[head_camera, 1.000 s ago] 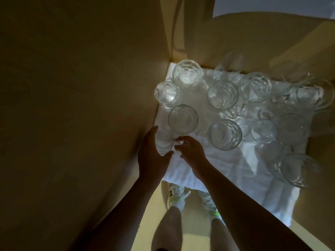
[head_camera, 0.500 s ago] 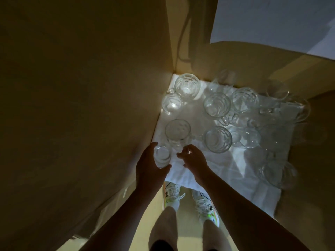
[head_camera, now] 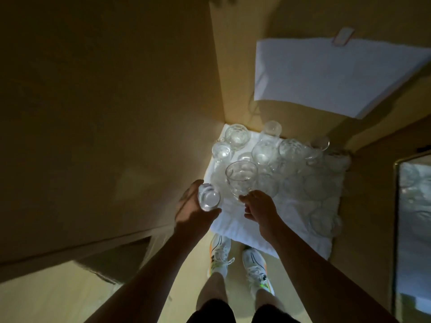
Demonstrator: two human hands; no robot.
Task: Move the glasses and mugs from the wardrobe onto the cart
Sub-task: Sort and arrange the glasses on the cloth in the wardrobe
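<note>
Left hand (head_camera: 193,210) curled round a small glass (head_camera: 208,197) beside the wardrobe's left wall (head_camera: 116,113), right hand (head_camera: 258,207) gripping a mug (head_camera: 241,177) raised over the white cloth (head_camera: 235,226) — remaining glasses (head_camera: 291,164) crowded toward the back corner.

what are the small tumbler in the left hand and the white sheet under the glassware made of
Small clear tumbler: looks like glass, glossy; the palm shows through it and it glints. White sheet lining the shelf: likely soft matte cloth, its front edge draping, though padded paper is possible.
</note>
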